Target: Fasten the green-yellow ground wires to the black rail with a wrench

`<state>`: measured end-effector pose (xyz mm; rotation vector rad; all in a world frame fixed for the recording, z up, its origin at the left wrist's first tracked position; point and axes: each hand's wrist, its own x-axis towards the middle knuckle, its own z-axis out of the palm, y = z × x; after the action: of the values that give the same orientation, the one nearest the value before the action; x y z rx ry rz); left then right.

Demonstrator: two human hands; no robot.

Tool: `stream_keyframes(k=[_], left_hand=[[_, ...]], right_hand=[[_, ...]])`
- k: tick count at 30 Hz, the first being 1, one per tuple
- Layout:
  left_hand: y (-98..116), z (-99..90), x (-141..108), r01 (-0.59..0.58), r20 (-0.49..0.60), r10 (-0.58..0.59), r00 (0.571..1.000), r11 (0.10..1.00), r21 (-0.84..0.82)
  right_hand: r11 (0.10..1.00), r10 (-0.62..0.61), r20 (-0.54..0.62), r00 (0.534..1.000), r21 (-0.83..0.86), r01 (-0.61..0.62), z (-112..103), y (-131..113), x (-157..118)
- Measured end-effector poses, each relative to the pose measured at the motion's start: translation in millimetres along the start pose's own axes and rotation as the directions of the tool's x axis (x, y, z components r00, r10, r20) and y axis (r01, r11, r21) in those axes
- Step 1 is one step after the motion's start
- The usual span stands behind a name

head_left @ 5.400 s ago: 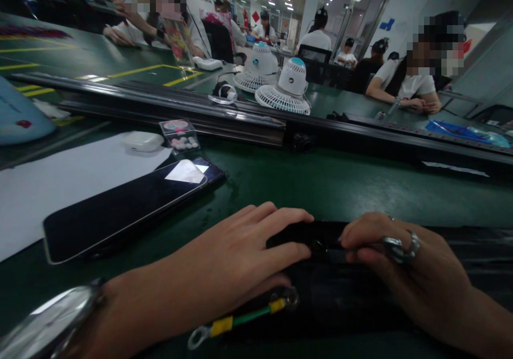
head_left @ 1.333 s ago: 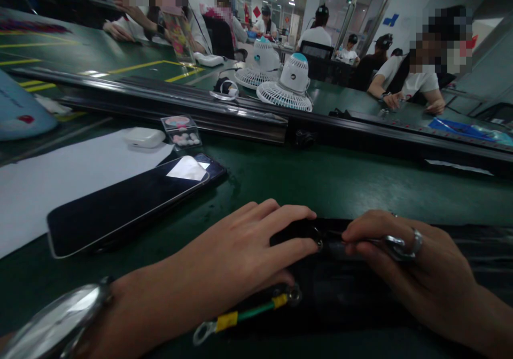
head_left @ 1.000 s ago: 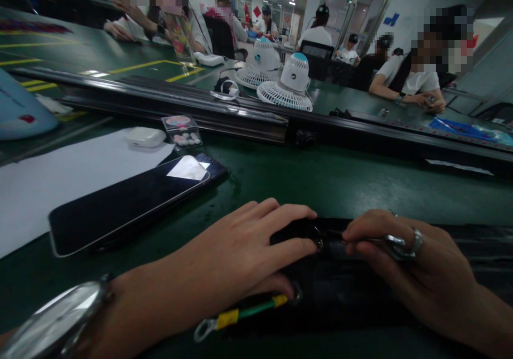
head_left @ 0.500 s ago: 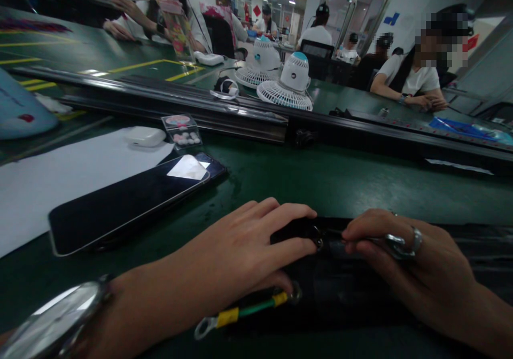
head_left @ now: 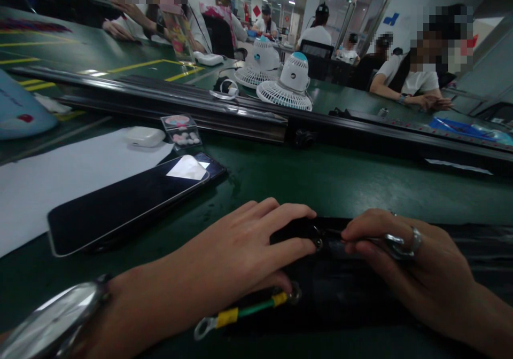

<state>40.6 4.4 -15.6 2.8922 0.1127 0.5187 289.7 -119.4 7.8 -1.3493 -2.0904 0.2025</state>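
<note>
A dark black part (head_left: 340, 295) lies on the green table in front of me. My left hand (head_left: 256, 241) rests on it with the fingers apart, the fingertips beside a small metal fitting (head_left: 318, 243). Below that hand runs a short green wire (head_left: 256, 309) with yellow sleeves and ring terminals, one ring on the black part. My right hand (head_left: 404, 257) pinches a thin metal tool (head_left: 393, 239), whose tip points toward the fitting; the tip itself is too dark to make out.
Two stacked phones (head_left: 128, 204) lie on white paper (head_left: 24, 193) at the left, near a white case (head_left: 144, 136) and a small clear box (head_left: 182, 131). Long black rails (head_left: 180, 108) cross behind. Beyond stand white fans (head_left: 294, 81); people sit farther back.
My two hands and the black part look unchanged. At the right back, a seated person's hands have shifted slightly.
</note>
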Motion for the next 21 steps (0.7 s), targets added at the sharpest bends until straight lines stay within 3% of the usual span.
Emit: stream_keyframes(k=[5,15,21], left_hand=[[2.3,3.4,-1.3,0.021,-0.026,-0.021,0.999,1.000,0.006],[-1.3,0.1,-1.3,0.010,0.034,-0.009,0.999,1.000,-0.013],[1.0,2.8,-1.8,0.020,-0.011,-0.020,1.000,1.000,-0.006]], right_hand=[[1.000,-0.001,0.010,1.000,0.009,0.000,-0.4,-0.8,-0.5],[1.000,-0.001,0.004,1.000,-0.013,0.001,-0.2,0.5,0.4],[1.000,0.000,0.001,1.000,-0.005,0.000,-0.6,-1.6,1.1]])
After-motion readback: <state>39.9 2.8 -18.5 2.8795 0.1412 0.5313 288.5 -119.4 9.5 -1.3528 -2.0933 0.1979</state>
